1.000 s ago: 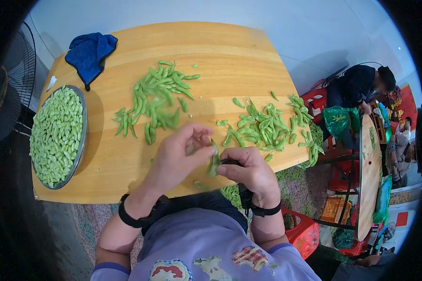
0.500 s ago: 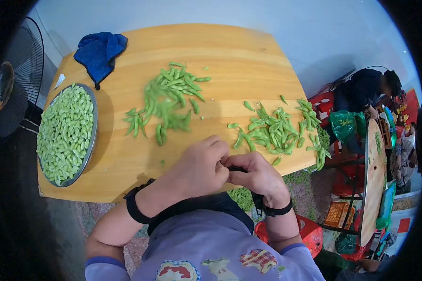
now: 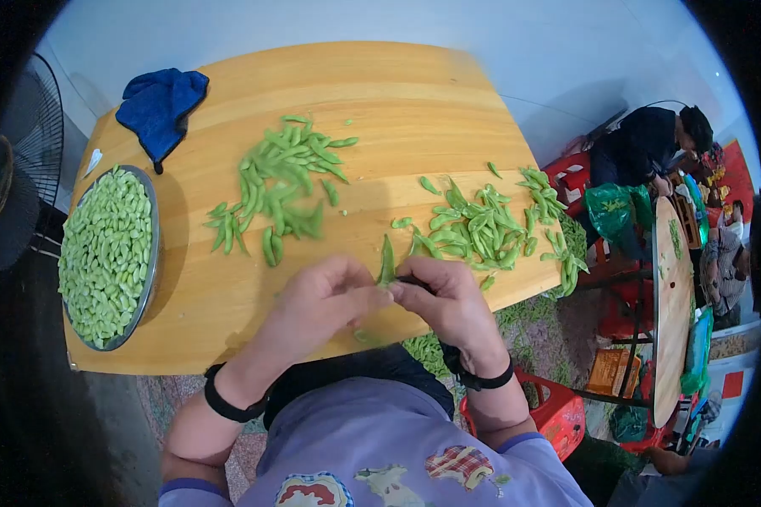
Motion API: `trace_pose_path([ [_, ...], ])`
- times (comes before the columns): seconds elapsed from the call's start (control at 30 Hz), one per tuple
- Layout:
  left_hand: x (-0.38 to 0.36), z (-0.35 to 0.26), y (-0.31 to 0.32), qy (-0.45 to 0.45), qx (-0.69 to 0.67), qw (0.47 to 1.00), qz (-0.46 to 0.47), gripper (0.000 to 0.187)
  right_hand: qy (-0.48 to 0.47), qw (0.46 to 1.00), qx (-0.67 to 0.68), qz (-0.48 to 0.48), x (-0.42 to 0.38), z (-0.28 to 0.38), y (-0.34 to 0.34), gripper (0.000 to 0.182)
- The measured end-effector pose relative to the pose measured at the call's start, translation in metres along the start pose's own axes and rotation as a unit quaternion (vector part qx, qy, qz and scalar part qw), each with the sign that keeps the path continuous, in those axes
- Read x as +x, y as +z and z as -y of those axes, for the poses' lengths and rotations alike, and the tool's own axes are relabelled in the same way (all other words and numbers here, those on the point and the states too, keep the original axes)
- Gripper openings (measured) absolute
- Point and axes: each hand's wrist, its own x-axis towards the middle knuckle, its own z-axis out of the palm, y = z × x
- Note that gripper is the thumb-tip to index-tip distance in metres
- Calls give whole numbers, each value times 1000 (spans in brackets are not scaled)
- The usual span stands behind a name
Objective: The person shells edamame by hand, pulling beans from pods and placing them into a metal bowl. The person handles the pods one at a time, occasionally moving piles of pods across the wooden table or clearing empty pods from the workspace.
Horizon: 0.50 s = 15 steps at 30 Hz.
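Note:
A green edamame pod [image 3: 386,260] stands upright between my two hands, its lower end at my fingertips. My left hand [image 3: 323,297] is closed in a pinch at its base. From the other side my right hand [image 3: 448,300] pinches the same end, and a dark strip shows by its thumb and finger, too hidden to name. Below my left fingers, a small blurred green bit is over the table edge. Past my hands lies a pile of pods [image 3: 292,160], partly blurred. Another pile of pods [image 3: 482,226] is near my right hand.
At the left of the wooden table [image 3: 380,93] stands a metal basin [image 3: 155,245] heaped with shelled beans. A blue cloth [image 3: 161,110] lies behind it, and a fan [image 3: 38,144] is beyond. A red stool [image 3: 558,414] and another person [image 3: 643,144] at a second table are right.
My hands have moved apart slightly, and a pod now shows upright between them. A small green bit has appeared below my left hand. The whole view has shifted a little.

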Motion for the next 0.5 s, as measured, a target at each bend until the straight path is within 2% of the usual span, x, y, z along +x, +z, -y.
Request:
trace_pose_path([
  [0.03,0,6,1,0,1,1000,-5,14,-3,1000,1,4,-2,0,1,16],
  [0.1,1,18,3,83,125,988,-32,14,7,1000,24,6,-5,-1,1,14],
  [0.13,-4,16,8,83,129,987,-37,14,2,1000,27,10,-7,-1,1,14],
  [0.23,-22,8,25,192,186,961,-77,19,57,983,164,58,-17,-4,2,13],
  [0.27,-24,13,28,191,187,960,-79,19,56,983,165,60,-19,-5,2,13],
  [0.33,-24,24,31,309,212,920,-119,20,92,965,242,45,-25,-9,5,13],
  [0.4,-26,27,34,277,215,929,-118,20,93,953,286,24,-28,-13,10,13],
  [0.47,-23,31,37,354,234,891,-158,21,92,939,330,5,-29,-13,16,13],
  [0.5,-24,32,36,353,236,892,-157,21,82,946,313,-14,-30,-10,18,13],
])
